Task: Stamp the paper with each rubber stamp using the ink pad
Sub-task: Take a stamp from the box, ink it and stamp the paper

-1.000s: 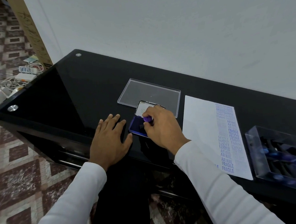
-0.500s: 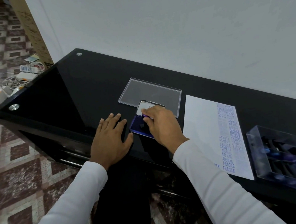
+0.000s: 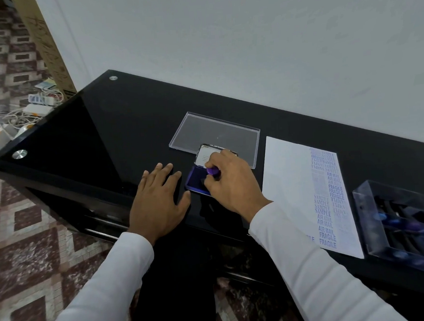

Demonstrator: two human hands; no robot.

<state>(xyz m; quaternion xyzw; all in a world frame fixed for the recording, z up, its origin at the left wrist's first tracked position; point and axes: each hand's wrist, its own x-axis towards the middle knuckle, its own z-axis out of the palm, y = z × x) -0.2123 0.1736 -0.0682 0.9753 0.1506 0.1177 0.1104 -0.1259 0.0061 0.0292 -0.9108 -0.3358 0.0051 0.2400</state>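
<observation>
The black glass desk [image 3: 103, 132] carried every item. The ink pad [image 3: 197, 182], standing open near the desk's front edge, serves below as the reference landmark.

The paper [image 3: 291, 192] lay flat to the right of the ink pad, close beside it but apart, with its long axis running from the wall toward the person. Blue impressions reading SAMPLE, AIR MAIL and FRAGILE filled a column along its right side; its left portion was unprinted. A clear plastic box [image 3: 364, 199] of further stamps stood beyond the paper, farther right again. A clear lid [image 3: 204, 133] lay flat directly behind the ink pad.

The left hand [image 3: 158, 204] rested flat on the desk just left of the ink pad, fingers straight, holding nothing.

The right hand [image 3: 232, 184] was over the ink pad, its grip closed around the purple-handled rubber stamp [image 3: 213, 170], whose face appeared to meet the pad, though the fingers hid the contact.

The determining relation: the paper lay to the right of the grip, on the right hand's own side, so the carry would probably run rightward to the unprinted left portion.
</observation>
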